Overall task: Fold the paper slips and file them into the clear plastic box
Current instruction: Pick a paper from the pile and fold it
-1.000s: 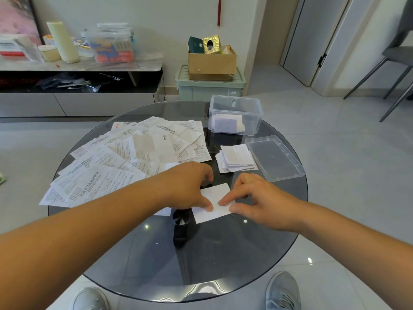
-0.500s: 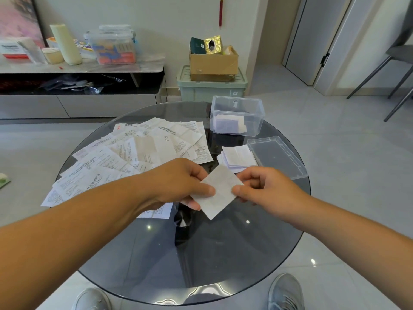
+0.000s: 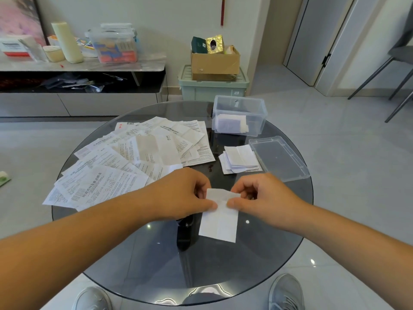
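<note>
A white folded paper slip [image 3: 220, 218] hangs upright above the near middle of the round glass table [image 3: 234, 276]. My left hand [image 3: 185, 193] pinches its upper left edge and my right hand [image 3: 263, 195] pinches its upper right edge. A spread of unfolded printed slips [image 3: 125, 162] covers the table's left half. A small stack of folded slips [image 3: 240, 158] lies to the right of it. The clear plastic box [image 3: 240, 114] stands open at the far right with folded slips inside. Its lid [image 3: 279, 156] lies flat near the right rim.
Behind the table stand a green storage bin [image 3: 212, 86] with a cardboard box [image 3: 215, 61] on it and a low cabinet [image 3: 78, 70] with clutter. A chair [image 3: 397, 63] is at the far right. My shoes show below the glass.
The slip was pressed flat on the glass, then lifted off it. Now it hangs longer and upright between both hands, which pinch its top edge.
</note>
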### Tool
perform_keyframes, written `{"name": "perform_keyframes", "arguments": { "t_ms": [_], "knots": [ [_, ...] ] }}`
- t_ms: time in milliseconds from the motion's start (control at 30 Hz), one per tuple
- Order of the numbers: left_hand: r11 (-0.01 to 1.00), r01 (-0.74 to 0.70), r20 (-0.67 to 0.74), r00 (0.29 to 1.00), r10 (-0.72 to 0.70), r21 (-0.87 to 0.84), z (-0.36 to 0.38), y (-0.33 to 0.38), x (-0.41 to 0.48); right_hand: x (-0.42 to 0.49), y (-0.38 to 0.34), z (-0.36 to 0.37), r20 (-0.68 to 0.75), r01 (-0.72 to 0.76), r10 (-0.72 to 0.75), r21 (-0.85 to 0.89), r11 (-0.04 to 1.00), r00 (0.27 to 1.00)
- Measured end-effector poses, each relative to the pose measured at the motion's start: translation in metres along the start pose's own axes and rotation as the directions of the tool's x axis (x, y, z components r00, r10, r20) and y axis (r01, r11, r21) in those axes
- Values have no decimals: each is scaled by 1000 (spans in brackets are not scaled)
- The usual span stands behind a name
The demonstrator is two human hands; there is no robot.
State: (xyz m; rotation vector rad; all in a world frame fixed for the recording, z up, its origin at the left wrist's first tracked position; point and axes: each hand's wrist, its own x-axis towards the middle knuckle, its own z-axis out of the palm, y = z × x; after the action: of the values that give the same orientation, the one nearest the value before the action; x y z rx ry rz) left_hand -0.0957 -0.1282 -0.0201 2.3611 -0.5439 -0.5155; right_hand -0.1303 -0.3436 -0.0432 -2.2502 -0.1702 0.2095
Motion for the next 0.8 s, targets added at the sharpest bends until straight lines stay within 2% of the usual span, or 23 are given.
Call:
{"name": "perform_keyframes", "arguments": {
  "t_ms": [67,167,233,300,400,500,700,800],
  "knots": [
    [998,9,-78,997,-14,-63,-1,0,4,2,0,-2,-101,42,-43,-12,999,994],
    [958,12,-153,987,-59,-288,-3,5,7,6,-4,-7,-238,116,-111,7,993,965],
    [914,-11,-173,983,-65,-405,-4,7,6,7,-8,-8,-285,159,-135,62,985,949],
    [901,-38,-192,980,-51,-432,-5,7,4,6,-8,-9,-280,166,-131,104,981,951],
    [949,-57,-194,981,-4,-309,-6,0,2,5,-4,-8,-221,148,-124,95,984,967],
    [985,-58,-125,991,38,-162,-1,-6,-2,4,1,-6,-164,114,-110,19,993,980],
    [997,-36,-77,996,42,72,6,-7,-7,1,3,-3,48,14,-10,-73,997,999],
    [981,-19,-73,997,34,194,10,-6,-7,2,3,-3,89,-11,25,-146,989,996]
  ]
}}
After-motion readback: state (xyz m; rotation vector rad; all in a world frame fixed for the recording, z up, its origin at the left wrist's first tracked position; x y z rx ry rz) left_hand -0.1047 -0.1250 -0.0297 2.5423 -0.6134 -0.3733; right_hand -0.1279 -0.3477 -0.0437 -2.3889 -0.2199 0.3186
